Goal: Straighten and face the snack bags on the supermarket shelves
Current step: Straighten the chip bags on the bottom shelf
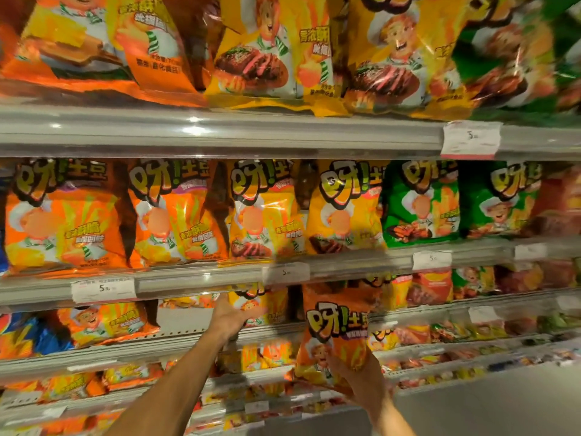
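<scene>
The orange foil snack bag with the cartoon chef print (338,336) is off the shelf, gripped from below at its lower edge by the right hand (361,379), in front of the third shelf level. Its long axis stands near upright, top tilted slightly away; the printed face points toward the camera. The left hand (232,317) reaches, fingers spread and holding nothing, toward the yellow bag (261,305) on that shelf, beside a bare gap. The two rows above — orange, yellow, green — already face forward; the lower shelves look untidy, work remaining.
</scene>
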The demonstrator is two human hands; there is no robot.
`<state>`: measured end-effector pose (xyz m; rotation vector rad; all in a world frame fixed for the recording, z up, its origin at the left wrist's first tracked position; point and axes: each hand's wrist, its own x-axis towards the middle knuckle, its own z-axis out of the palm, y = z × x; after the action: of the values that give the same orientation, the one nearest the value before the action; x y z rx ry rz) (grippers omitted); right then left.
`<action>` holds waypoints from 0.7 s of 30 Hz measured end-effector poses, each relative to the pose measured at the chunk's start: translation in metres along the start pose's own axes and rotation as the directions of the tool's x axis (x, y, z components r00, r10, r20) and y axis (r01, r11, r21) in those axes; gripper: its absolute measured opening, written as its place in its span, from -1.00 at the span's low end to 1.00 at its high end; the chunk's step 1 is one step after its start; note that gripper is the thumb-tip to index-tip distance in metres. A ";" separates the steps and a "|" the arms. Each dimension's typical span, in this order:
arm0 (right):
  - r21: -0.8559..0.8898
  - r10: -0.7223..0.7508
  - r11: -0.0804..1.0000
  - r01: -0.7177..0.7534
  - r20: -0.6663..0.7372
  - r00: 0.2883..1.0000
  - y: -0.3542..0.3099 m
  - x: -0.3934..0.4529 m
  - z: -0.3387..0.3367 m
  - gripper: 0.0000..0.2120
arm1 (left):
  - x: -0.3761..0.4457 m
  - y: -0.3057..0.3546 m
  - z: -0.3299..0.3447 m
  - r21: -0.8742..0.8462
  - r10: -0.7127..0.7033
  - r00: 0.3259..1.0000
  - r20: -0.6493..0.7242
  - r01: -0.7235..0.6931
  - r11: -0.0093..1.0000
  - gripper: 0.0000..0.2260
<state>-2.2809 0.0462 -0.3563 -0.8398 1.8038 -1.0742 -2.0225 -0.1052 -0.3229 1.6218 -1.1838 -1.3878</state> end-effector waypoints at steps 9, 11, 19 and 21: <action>0.011 0.041 0.999 -0.043 0.125 0.991 0.023 0.018 -0.016 -0.30 | -0.003 -0.006 0.009 0.002 0.016 1.000 -0.001 -0.016 1.000 0.01; 0.004 0.027 1.000 -0.028 0.131 0.991 0.026 0.018 -0.014 -0.34 | -0.007 -0.007 0.011 -0.002 0.005 1.000 -0.004 -0.005 1.000 0.03; -0.006 0.029 1.000 -0.028 0.161 0.987 0.011 -0.006 0.002 -0.26 | -0.010 -0.001 0.003 0.100 0.100 0.989 0.113 -0.111 0.989 -0.29; -0.025 0.022 1.000 -0.019 0.150 0.988 0.009 -0.015 0.010 -0.24 | -0.011 0.001 -0.002 0.150 0.137 0.983 0.123 -0.154 0.977 -0.46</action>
<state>-2.2669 0.0591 -0.3626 -0.8907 1.6980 -0.9521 -2.0213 -0.0950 -0.3179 1.5452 -1.4824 -1.3337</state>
